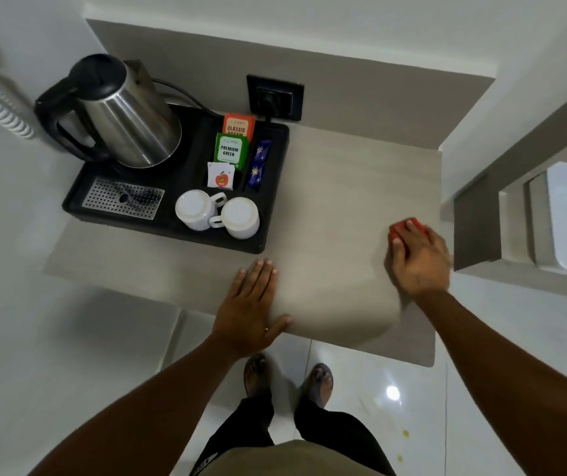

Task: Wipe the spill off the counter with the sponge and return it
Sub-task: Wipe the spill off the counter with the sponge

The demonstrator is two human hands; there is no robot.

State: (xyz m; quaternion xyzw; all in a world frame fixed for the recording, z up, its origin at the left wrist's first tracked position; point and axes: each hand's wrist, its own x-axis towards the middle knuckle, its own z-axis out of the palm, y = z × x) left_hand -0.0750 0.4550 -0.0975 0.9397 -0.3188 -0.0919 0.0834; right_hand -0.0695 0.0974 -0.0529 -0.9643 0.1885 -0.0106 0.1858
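A red sponge (pixel 412 225) lies on the grey counter (pixel 337 187) near its right edge. My right hand (pixel 419 259) presses down on the sponge with the fingers over it; only the sponge's far end shows. The hand looks slightly blurred. My left hand (pixel 249 307) lies flat and open on the counter's front edge, fingers together, holding nothing. I cannot make out a spill on the counter surface.
A black tray (pixel 275 214) at the counter's left holds a steel kettle (pixel 127 115), two upturned white cups (pixel 218 214), tea sachets (pixel 232 146) and a drip grate (pixel 122 199). A wall socket (pixel 274 97) sits behind it. A wall ledge (pixel 474 228) borders the right side.
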